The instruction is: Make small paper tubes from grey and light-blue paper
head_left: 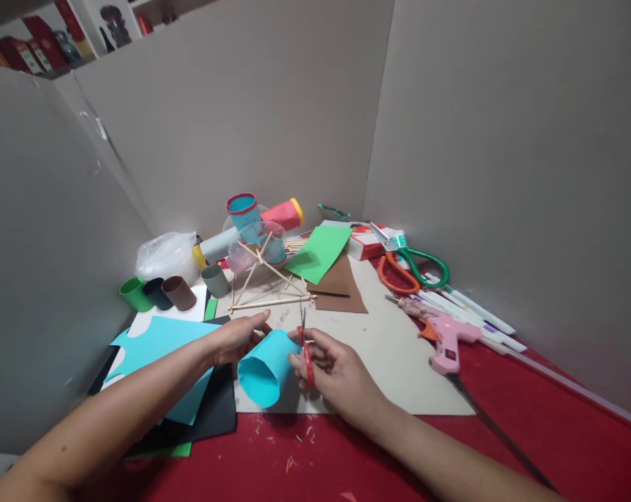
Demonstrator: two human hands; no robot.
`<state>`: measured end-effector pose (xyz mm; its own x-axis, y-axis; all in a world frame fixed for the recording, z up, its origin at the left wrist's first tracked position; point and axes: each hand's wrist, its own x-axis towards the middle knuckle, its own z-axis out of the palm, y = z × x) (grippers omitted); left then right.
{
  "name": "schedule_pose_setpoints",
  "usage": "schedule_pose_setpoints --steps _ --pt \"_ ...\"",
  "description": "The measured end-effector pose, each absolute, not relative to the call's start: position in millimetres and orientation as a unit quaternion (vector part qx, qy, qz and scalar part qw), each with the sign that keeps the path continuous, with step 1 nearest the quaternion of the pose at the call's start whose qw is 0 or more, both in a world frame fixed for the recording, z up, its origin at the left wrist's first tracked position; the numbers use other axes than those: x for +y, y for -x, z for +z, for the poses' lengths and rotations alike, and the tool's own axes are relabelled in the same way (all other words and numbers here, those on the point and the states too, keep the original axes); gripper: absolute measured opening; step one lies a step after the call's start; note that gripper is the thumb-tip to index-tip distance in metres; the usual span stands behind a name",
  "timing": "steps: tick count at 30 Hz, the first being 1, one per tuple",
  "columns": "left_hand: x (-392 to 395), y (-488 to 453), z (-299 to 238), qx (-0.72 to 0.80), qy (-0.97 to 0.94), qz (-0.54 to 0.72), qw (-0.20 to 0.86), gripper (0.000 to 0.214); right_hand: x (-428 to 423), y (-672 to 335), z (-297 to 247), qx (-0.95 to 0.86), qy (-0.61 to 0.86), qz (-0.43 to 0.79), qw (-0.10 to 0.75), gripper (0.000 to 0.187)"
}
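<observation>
My left hand [239, 337] holds a rolled cyan paper tube [265, 369] from its far side, the tube's open end facing me. My right hand [328, 366] is closed round small red-handled scissors [305, 352], blades pointing up and away, right against the tube's right side. Both hands work over a beige cardboard sheet [388, 355] on the red table [503, 446].
A stick-and-cup model [257, 240] stands behind. Small paper tubes [158, 293] sit at left, coloured paper sheets [158, 345] under my left arm. Green [320, 252] and brown paper [341, 286], large scissors [409, 268], a pink glue gun [445, 338] and markers [477, 314] lie right. Partition walls enclose the table.
</observation>
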<state>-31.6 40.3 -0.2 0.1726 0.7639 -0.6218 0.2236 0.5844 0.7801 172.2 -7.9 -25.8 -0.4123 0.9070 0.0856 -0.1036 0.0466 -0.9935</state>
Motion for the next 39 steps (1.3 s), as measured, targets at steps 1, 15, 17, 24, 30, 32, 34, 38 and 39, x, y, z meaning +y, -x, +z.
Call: schedule_pose_setpoints --steps 1,15,17,24,30,32,34,38,39 --pt "39 30 2 0.610 -0.406 0.209 0.648 0.063 -8 -173 -24 -0.586 0.348 0.599 0.421 0.045" --pt "55 10 -1 0.611 -0.483 0.143 0.611 0.055 9 -175 -25 -0.545 0.430 0.563 0.448 0.035" --pt "59 9 -4 0.613 -0.483 0.106 0.616 0.058 12 -175 -26 -0.536 0.440 0.568 0.443 0.036" --pt "72 13 4 0.608 -0.518 0.211 0.563 0.038 14 -175 -27 -0.525 0.457 0.564 0.444 0.035" --pt "60 7 26 0.539 -0.556 0.351 0.526 0.050 16 -177 -29 -0.559 0.467 0.506 0.461 0.042" --pt "50 -1 32 0.512 -0.570 0.369 0.526 0.055 17 -178 -31 -0.574 0.468 0.490 0.460 0.045" --pt "40 -12 33 0.483 -0.588 0.366 0.536 0.055 18 -180 -33 -0.590 0.468 0.471 0.459 0.041" --pt "30 -28 29 0.422 -0.663 0.314 0.532 0.040 20 -184 -37 -0.621 0.473 0.420 0.463 0.030" --pt "30 -30 27 0.418 -0.670 0.311 0.528 0.035 20 -186 -37 -0.629 0.474 0.409 0.462 0.027"
